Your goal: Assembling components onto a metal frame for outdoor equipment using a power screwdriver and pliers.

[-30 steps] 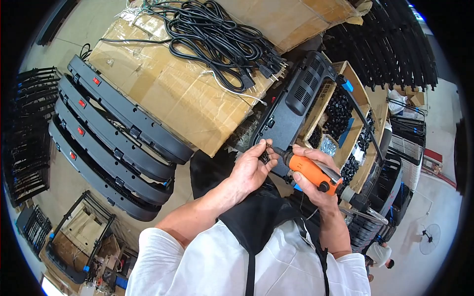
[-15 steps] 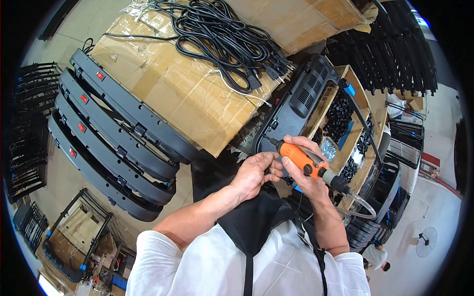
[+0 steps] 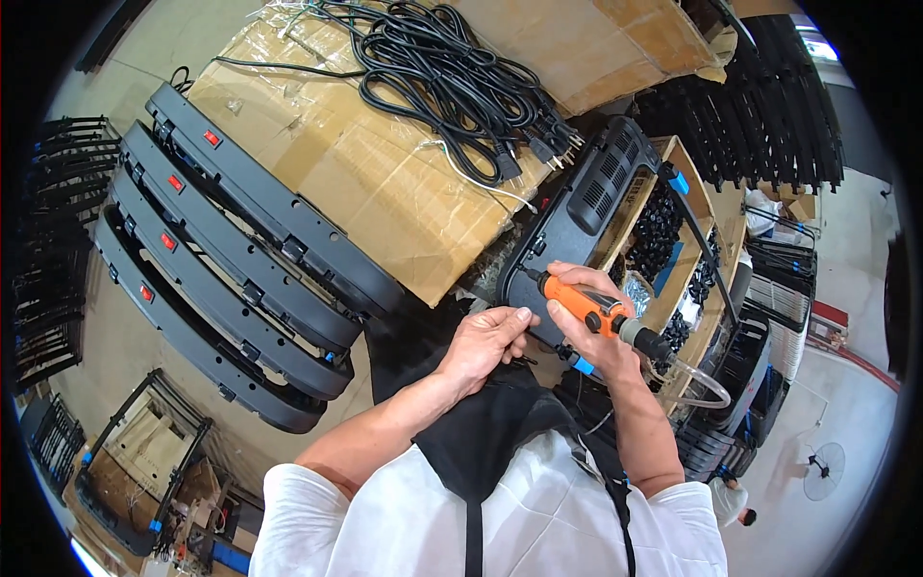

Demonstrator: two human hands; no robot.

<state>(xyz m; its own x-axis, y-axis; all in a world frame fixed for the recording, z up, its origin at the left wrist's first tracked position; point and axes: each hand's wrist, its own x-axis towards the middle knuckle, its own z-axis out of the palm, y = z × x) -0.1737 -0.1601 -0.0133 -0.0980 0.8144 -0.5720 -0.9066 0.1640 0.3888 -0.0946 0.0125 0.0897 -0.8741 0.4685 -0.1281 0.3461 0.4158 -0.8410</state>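
Observation:
An orange air screwdriver (image 3: 583, 300) is gripped in my right hand (image 3: 601, 332), with a clear hose (image 3: 707, 383) curving off its back end. Its dark tip points left, over the near end of a long black plastic housing (image 3: 586, 226). Just left of the tool, my left hand (image 3: 487, 344) is closed, thumb against the curled fingers. Anything small pinched there is too hidden to name. A black apron (image 3: 500, 423) lies beneath that hand.
Black power cords (image 3: 452, 82) are heaped on a cardboard box (image 3: 361, 183) ahead. Several curved black housings with red switches (image 3: 212, 138) stand at left. A wooden bin (image 3: 697, 173) of small black parts sits right of the housing. A person (image 3: 728, 500) is at lower right.
My left hand has drawn slightly left and away from the screwdriver tip. The screwdriver stays in my right hand, nearly in place. The whole view has shifted a little.

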